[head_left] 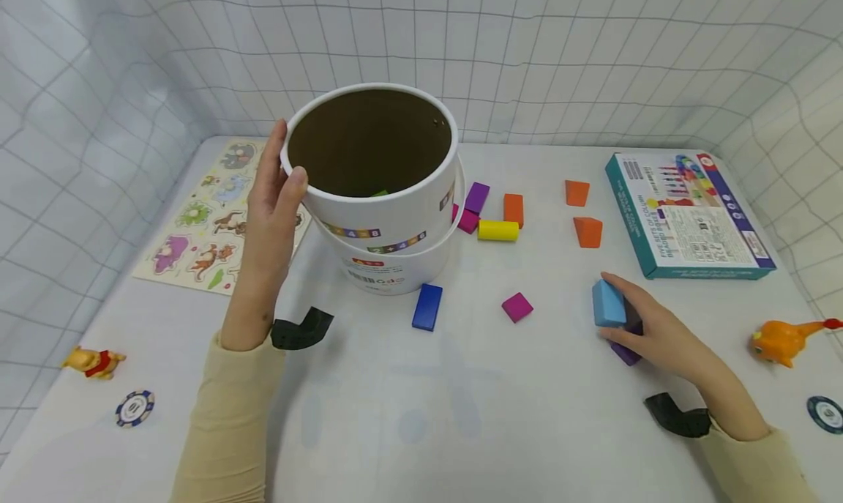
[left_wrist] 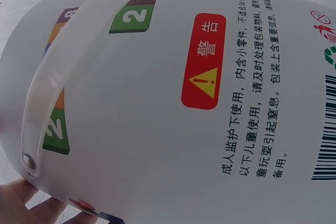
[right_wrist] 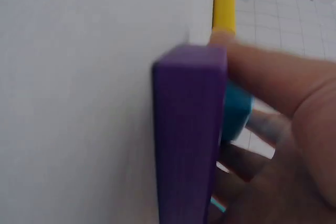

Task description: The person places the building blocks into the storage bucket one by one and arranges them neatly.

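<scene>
My left hand (head_left: 266, 199) holds the side of a white bucket (head_left: 388, 272), thumb and fingers at its rim; the left wrist view shows fingertips (left_wrist: 44, 208) against its wall, below the handle. Something green shows inside the bucket's dark opening. On the right, my right hand (head_left: 658, 334) pinches a light blue block (head_left: 607, 304) between thumb and fingers. A dark purple block (head_left: 626, 354) lies partly hidden under that hand; it looms close in the right wrist view as a long purple block (right_wrist: 189, 135). Whether the hand touches it, I cannot tell.
Near the bucket are a blue block (head_left: 427, 307), magenta block (head_left: 517, 307), yellow cylinder (head_left: 498, 230) and several orange and purple blocks. A boxed toy (head_left: 698, 217) lies back right, an animal puzzle board (head_left: 191, 225) left. Small figures and chips sit at both sides.
</scene>
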A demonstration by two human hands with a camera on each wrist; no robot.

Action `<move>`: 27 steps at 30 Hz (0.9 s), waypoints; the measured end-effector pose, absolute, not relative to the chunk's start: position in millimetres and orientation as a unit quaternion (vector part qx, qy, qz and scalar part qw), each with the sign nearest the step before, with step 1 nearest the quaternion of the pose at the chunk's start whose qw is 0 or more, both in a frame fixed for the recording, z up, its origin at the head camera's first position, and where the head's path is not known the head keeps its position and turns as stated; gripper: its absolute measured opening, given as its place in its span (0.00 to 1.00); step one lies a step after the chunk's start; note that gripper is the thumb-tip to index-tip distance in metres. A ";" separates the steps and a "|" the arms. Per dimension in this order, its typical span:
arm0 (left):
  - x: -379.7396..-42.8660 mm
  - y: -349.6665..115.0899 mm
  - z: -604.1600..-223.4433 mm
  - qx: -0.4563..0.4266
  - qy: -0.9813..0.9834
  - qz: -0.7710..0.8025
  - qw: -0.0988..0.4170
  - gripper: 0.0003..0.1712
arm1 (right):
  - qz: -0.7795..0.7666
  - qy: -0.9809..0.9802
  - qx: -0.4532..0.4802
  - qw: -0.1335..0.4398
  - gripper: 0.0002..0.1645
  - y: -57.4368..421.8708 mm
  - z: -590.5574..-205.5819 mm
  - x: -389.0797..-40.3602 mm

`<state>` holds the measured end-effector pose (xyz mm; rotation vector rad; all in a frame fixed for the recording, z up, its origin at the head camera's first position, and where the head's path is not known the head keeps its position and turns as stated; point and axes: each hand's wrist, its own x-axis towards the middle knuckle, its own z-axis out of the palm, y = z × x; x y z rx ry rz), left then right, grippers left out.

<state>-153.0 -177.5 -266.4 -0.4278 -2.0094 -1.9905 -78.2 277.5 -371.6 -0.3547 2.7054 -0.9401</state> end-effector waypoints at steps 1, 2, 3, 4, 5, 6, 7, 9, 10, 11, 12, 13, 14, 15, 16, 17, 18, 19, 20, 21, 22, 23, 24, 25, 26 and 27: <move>-152.8 -177.8 -266.5 -0.149 -0.697 -0.687 0.142 0.35 | -0.318 0.932 -0.120 0.122 0.49 276.2 -372.2 -78.9; -152.8 -178.1 -266.6 -0.151 -0.697 -0.686 0.143 0.35 | -0.312 0.935 -0.119 0.118 0.49 275.0 -372.6 -79.6; -152.8 -178.3 -266.7 -0.152 -0.698 -0.684 0.145 0.34 | -0.307 0.937 -0.121 0.111 0.48 273.8 -373.2 -80.0; -152.9 -178.2 -266.6 -0.154 -0.697 -0.686 0.145 0.34 | -0.302 0.939 -0.125 0.104 0.48 272.5 -373.7 -80.4; -153.0 -178.1 -266.3 -0.154 -0.696 -0.687 0.145 0.34 | -0.300 0.940 -0.128 0.099 0.48 271.3 -374.1 -80.8; -153.0 -178.1 -266.2 -0.155 -0.696 -0.686 0.145 0.34 | -0.297 0.941 -0.129 0.096 0.48 270.2 -374.3 -81.0; -153.1 -178.2 -266.2 -0.154 -0.696 -0.686 0.145 0.34 | -0.296 0.942 -0.130 0.093 0.48 268.9 -374.5 -81.2; -153.0 -178.3 -266.0 -0.150 -0.698 -0.685 0.145 0.35 | -0.296 0.942 -0.132 0.090 0.47 266.1 -374.6 -81.5; -153.1 -178.3 -266.0 -0.148 -0.697 -0.687 0.145 0.35 | -0.295 0.942 -0.131 0.091 0.47 264.6 -374.6 -81.6; -153.1 -178.5 -266.2 -0.148 -0.696 -0.687 0.145 0.35 | -0.296 0.942 -0.130 0.093 0.47 263.0 -374.6 -81.7; -153.2 -178.7 -266.5 -0.147 -0.695 -0.688 0.145 0.35 | -0.294 0.942 -0.128 0.095 0.47 261.4 -374.5 -81.6; -153.2 -178.8 -266.6 -0.147 -0.695 -0.688 0.146 0.35 | -0.293 0.943 -0.126 0.096 0.47 259.8 -374.5 -81.5; -152.9 -178.6 -266.5 -0.146 -0.695 -0.688 0.146 0.35 | -0.292 0.943 -0.126 0.095 0.47 258.3 -374.5 -81.3; -152.8 -178.5 -266.4 -0.147 -0.694 -0.690 0.145 0.35 | -0.291 0.944 -0.125 0.095 0.47 256.9 -374.4 -81.2; -152.7 -178.4 -266.4 -0.147 -0.693 -0.690 0.145 0.35 | -0.291 0.944 -0.126 0.092 0.47 255.7 -374.4 -81.0; -152.5 -178.4 -266.3 -0.147 -0.694 -0.689 0.145 0.35 | -0.290 0.944 -0.127 0.089 0.47 254.6 -374.4 -80.9; -152.2 -178.2 -266.2 -0.148 -0.695 -0.689 0.144 0.35 | -0.289 0.945 -0.128 0.084 0.47 253.5 -374.4 -80.7; -152.3 -178.1 -266.1 -0.149 -0.694 -0.690 0.144 0.35 | -0.289 0.945 -0.130 0.079 0.46 252.5 -374.4 -80.4; -152.4 -177.9 -266.0 -0.150 -0.692 -0.692 0.143 0.35 | -0.290 0.945 -0.131 0.076 0.46 251.6 -374.0 -80.1; -152.5 -177.8 -266.0 -0.150 -0.691 -0.692 0.143 0.35 | -0.293 0.944 -0.131 0.074 0.46 250.4 -373.3 -79.6; -152.7 -177.8 -266.1 -0.150 -0.691 -0.693 0.142 0.35 | -0.295 0.944 -0.131 0.072 0.46 248.9 -372.6 -79.2; -153.0 -177.7 -266.2 -0.150 -0.691 -0.692 0.142 0.35 | -0.298 0.943 -0.133 0.070 0.46 247.2 -371.6 -78.8; -153.3 -177.7 -266.4 -0.148 -0.692 -0.692 0.142 0.35 | -0.302 0.941 -0.135 0.068 0.46 245.0 -370.1 -78.4; -153.8 -177.7 -266.5 -0.147 -0.693 -0.692 0.141 0.35 | -0.307 0.939 -0.138 0.066 0.46 242.6 -368.3 -78.1; -153.9 -177.9 -266.7 -0.146 -0.694 -0.691 0.141 0.34 | -0.311 0.937 -0.142 0.065 0.47 239.7 -365.9 -78.1; -154.0 -178.2 -266.9 -0.144 -0.696 -0.689 0.141 0.34 | -0.314 0.936 -0.148 0.060 0.47 236.3 -363.4 -78.3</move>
